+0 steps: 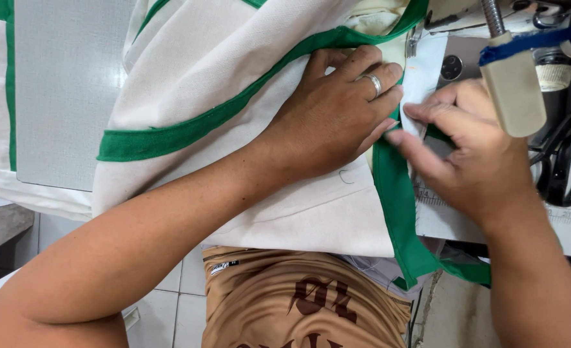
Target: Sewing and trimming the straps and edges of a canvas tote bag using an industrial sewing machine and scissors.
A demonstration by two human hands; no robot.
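A cream canvas piece (234,71) with green binding tape (189,132) lies across a sewing machine bed. My left hand (337,113), a ring on one finger, presses flat on the cream cloth right beside the green edge. My right hand (472,154) pinches the green tape (395,193) where it meets a small white fabric strip (424,77) near the needle area (414,42). The fingertips of both hands almost touch. The tape runs down off the table edge toward my lap.
A grey table top (66,90) lies at left. The machine's beige part with blue tape (514,84) hangs at upper right. Black scissors (566,164) rest at the right. A ruler strip (569,216) runs along the bed edge. White floor tiles (176,303) show below.
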